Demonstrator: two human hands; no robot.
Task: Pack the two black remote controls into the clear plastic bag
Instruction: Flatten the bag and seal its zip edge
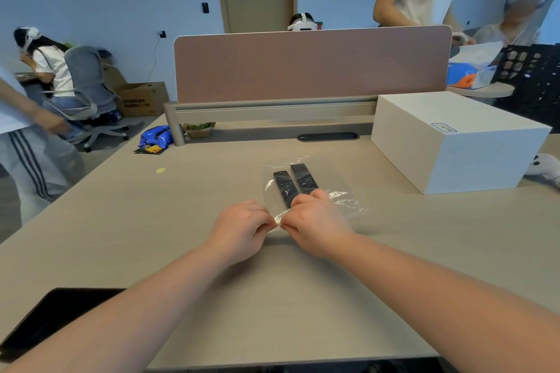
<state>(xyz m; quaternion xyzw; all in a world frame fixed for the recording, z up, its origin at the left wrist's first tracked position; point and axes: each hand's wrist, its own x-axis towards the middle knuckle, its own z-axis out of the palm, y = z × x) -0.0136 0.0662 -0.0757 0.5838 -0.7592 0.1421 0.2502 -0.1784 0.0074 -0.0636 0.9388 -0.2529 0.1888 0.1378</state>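
Two black remote controls lie side by side inside the clear plastic bag [339,188] on the desk, the left remote [285,188] slightly nearer than the right remote [303,178]. The bag lies flat with its near edge towards me. My left hand [242,228] and my right hand [315,225] sit close together at that near edge, each pinching the plastic between thumb and fingers. My right hand covers the near ends of both remotes.
A large white box [454,139] stands at the right. A pink divider panel [309,65] closes the desk's far side. A blue snack bag [156,138] and a small plant pot [198,129] sit far left; a dark tablet [51,321] lies near left. Several people move around the desk.
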